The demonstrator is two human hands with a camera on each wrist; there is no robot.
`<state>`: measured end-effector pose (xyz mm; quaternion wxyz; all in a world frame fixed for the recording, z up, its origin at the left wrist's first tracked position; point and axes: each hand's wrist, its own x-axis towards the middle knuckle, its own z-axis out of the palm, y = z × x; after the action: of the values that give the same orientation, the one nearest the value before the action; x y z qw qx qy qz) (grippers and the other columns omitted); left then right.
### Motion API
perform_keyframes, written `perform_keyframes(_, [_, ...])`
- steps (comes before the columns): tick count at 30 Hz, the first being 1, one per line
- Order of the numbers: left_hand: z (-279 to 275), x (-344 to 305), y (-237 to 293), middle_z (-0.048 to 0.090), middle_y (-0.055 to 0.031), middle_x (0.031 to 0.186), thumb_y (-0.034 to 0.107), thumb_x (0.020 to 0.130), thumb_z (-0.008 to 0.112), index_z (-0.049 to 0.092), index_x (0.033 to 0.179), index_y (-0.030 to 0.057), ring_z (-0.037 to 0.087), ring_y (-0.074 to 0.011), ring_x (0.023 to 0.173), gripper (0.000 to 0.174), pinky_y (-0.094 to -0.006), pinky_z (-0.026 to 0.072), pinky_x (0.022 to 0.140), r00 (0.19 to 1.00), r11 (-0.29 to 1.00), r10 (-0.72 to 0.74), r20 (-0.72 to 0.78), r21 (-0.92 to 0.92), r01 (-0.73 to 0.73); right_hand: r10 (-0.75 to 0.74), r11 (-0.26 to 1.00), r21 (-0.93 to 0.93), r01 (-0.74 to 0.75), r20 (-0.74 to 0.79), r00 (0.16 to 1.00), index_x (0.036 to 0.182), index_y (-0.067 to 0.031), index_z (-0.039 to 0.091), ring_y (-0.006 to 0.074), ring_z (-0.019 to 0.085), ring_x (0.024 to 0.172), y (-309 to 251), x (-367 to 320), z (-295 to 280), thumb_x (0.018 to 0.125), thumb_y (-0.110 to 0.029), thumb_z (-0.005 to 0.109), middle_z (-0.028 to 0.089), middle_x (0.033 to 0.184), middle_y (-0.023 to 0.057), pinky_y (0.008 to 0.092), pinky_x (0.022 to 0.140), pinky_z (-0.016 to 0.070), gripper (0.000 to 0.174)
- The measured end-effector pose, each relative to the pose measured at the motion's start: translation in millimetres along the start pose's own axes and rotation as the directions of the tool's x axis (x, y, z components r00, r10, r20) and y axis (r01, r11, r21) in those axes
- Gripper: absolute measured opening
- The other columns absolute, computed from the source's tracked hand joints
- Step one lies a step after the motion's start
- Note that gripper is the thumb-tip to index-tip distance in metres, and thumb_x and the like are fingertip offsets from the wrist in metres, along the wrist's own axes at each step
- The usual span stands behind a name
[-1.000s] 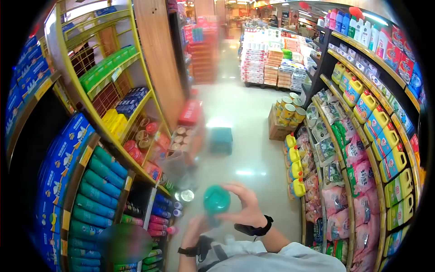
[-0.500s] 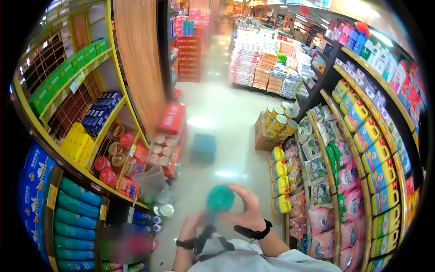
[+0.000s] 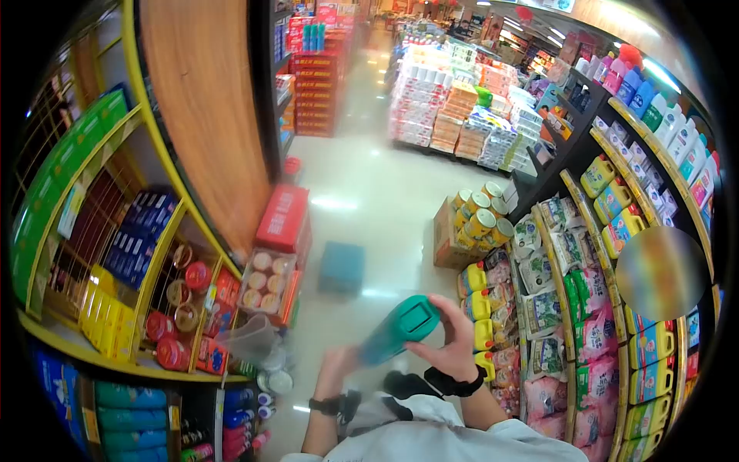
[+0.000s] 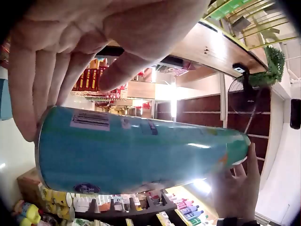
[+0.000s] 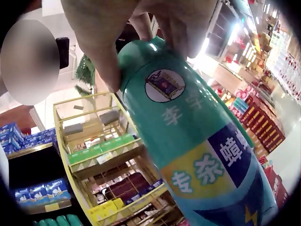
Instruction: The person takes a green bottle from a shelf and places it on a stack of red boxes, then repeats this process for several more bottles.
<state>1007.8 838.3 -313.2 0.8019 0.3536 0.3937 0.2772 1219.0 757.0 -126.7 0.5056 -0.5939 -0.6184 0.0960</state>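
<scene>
A teal aerosol spray can (image 3: 387, 339) with a green cap lies tilted in front of the person's chest, its cap end up and to the right in the head view. My right hand (image 3: 454, 345) pinches the can at its cap. In the right wrist view, thumb and fingers sit on both sides of the green cap (image 5: 146, 54), above the printed label (image 5: 207, 169). At the base end is my left hand (image 3: 336, 371), its long fingers (image 4: 23, 89) stretched along the bottom rim. The left thumb (image 4: 123, 70) stands off the can body (image 4: 136, 153), which shows a barcode.
Yellow-framed shelves (image 3: 158, 289) and a row of teal cans (image 3: 132, 420) stand on the left. Bagged goods (image 3: 593, 292) and yellow jugs fill the right shelves. A carton of tins (image 3: 454, 231), a blue box (image 3: 342, 267) and red cartons (image 3: 283, 219) border the aisle floor.
The can has tipped over, so its body shows beside the cap, and the cap has moved right with the right hand. The head view has turned, shifting the left shelves further left.
</scene>
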Motion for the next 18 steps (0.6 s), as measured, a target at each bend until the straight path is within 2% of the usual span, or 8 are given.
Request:
perform_keyframes(2, [8, 28, -2, 0.070, -0.0141, 0.102, 0.029, 0.092, 0.055, 0.066, 0.108, -0.0019, 0.070, -0.0245, 0.089, 0.036, -0.0353, 0.0563, 0.082, 0.999, 0.995, -0.037, -0.021, 0.090, 0.038, -0.012, 1.000, -0.009, 0.012, 0.018, 1.000, 0.134, 0.0024, 0.048, 0.0260, 0.056, 0.120, 15, 18, -2, 0.063, -0.004, 0.089, 0.055, 0.131, 0.0166, 0.0382, 0.103, 0.0454, 0.082])
perform_keyframes(4, [8, 64, -19, 0.070, -0.0140, 0.102, 0.030, 0.093, 0.055, 0.065, 0.107, -0.0016, 0.070, -0.0249, 0.089, 0.036, -0.0355, 0.0567, 0.081, 0.997, 0.961, 0.061, 0.036, 0.268, -0.069, -0.047, 0.998, 0.043, 0.047, 0.003, 0.999, 0.131, 0.0017, 0.053, 0.0285, 0.060, 0.117, 31, 42, -5, 0.062, -0.008, 0.090, 0.060, 0.127, 0.0187, 0.0382, 0.101, 0.0473, 0.078])
perform_keyframes(6, [12, 90, -19, 0.070, -0.0136, 0.101, 0.031, 0.093, 0.055, 0.065, 0.106, -0.0009, 0.070, -0.0249, 0.088, 0.036, -0.0356, 0.0572, 0.079, 0.997, 0.952, 0.072, 0.036, 0.296, -0.080, -0.072, 0.997, 0.026, 0.072, 0.010, 0.997, 0.129, 0.0007, 0.055, 0.0300, 0.062, 0.114, 50, 70, -14, 0.062, -0.010, 0.090, 0.062, 0.124, 0.0191, 0.0382, 0.099, 0.0484, 0.077])
perform_keyframes(8, [57, 98, 23, 0.069, -0.0127, 0.100, 0.031, 0.093, 0.055, 0.065, 0.105, 0.0000, 0.070, -0.0247, 0.085, 0.035, -0.0355, 0.0578, 0.077, 1.000, 0.987, 0.001, -0.016, 0.160, 0.001, -0.089, 0.995, 0.040, 0.088, 0.009, 0.996, 0.128, -0.0002, 0.056, 0.0311, 0.064, 0.111, 72, 100, -31, 0.061, -0.012, 0.090, 0.064, 0.121, 0.0192, 0.0383, 0.097, 0.0493, 0.075])
perform_keyframes(12, [102, 160, 57, 0.069, -0.0120, 0.100, 0.031, 0.094, 0.054, 0.063, 0.107, 0.0005, 0.070, -0.0245, 0.083, 0.035, -0.0358, 0.0587, 0.076, 0.999, 0.982, -0.015, -0.035, 0.190, 0.021, -0.114, 0.987, 0.117, 0.113, 0.003, 0.993, 0.127, -0.0015, 0.057, 0.0316, 0.065, 0.109, 119, 168, -64, 0.062, -0.013, 0.088, 0.064, 0.120, 0.0194, 0.0386, 0.095, 0.0500, 0.072])
perform_keyframes(16, [160, 218, 86, 0.069, -0.0110, 0.102, 0.035, 0.098, 0.050, 0.063, 0.110, 0.0022, 0.070, -0.0230, 0.085, 0.037, -0.0353, 0.0582, 0.078, 0.999, 0.994, 0.047, 0.012, 0.098, -0.048, -0.106, 0.986, 0.134, 0.103, 0.010, 0.994, 0.129, -0.0011, 0.056, 0.0313, 0.064, 0.110, 161, 228, -100, 0.064, -0.011, 0.086, 0.063, 0.122, 0.0192, 0.0384, 0.094, 0.0501, 0.072])
perform_keyframes(18, [185, 255, 94, 0.070, -0.0107, 0.102, 0.036, 0.098, 0.049, 0.064, 0.109, 0.0026, 0.070, -0.0218, 0.085, 0.038, -0.0344, 0.0578, 0.079, 0.996, 0.984, 0.077, 0.039, 0.158, -0.082, -0.133, 0.984, 0.121, 0.130, 0.021, 0.991, 0.130, -0.0009, 0.055, 0.0314, 0.064, 0.110, 184, 252, -113, 0.065, -0.011, 0.085, 0.063, 0.122, 0.0193, 0.0380, 0.094, 0.0501, 0.072])
